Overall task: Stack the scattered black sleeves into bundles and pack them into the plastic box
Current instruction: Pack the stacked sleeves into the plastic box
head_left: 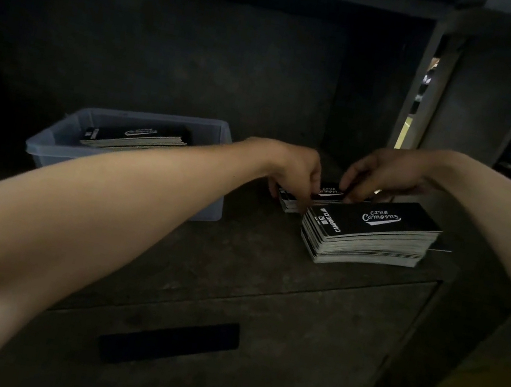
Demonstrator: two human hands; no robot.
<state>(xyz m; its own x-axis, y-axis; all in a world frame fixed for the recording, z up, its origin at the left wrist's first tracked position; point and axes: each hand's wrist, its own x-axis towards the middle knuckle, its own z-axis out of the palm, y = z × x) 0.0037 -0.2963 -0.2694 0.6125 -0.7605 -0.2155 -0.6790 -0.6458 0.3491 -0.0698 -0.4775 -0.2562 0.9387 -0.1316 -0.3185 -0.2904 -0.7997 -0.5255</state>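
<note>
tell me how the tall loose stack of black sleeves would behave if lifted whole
The tall stack of sleeves looks unbound, so it would likely slide apart unless squeezed. Its many layers suggest some weight. Its edges fan unevenly, so a push may shear it.

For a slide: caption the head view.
Left hand and right hand hold a small sleeve stack behind a taller stack; the plastic box holds a bundle.

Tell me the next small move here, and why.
Probably lift the small stack of black printed card sleeves across to the translucent grey plastic box: left hand and right hand both grip it, and the box already holds one bundle.
</note>
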